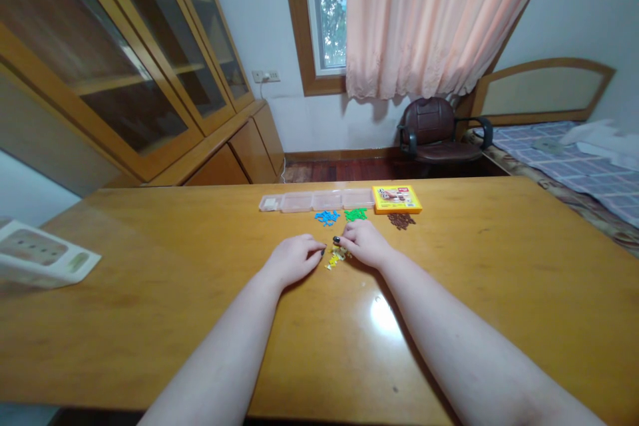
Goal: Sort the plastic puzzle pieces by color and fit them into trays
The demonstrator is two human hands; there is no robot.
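A small pile of yellow and pale pieces lies on the wooden table between my hands. My left hand rests at the pile's left edge, its fingers curled and thumb and fingertips drawn together. Over the right side of the pile, my right hand is closed, with the thumb pointing left and the other fingers bent under. Whatever either hand pinches is too small or hidden to name. Just beyond are a heap of blue pieces and a heap of green pieces. Brown pieces lie farther right.
Behind the heaps runs a row of clear plastic trays, ending beside a yellow box. A white object with a panel stands at the table's left. Past the far edge are a brown office chair and a bed.
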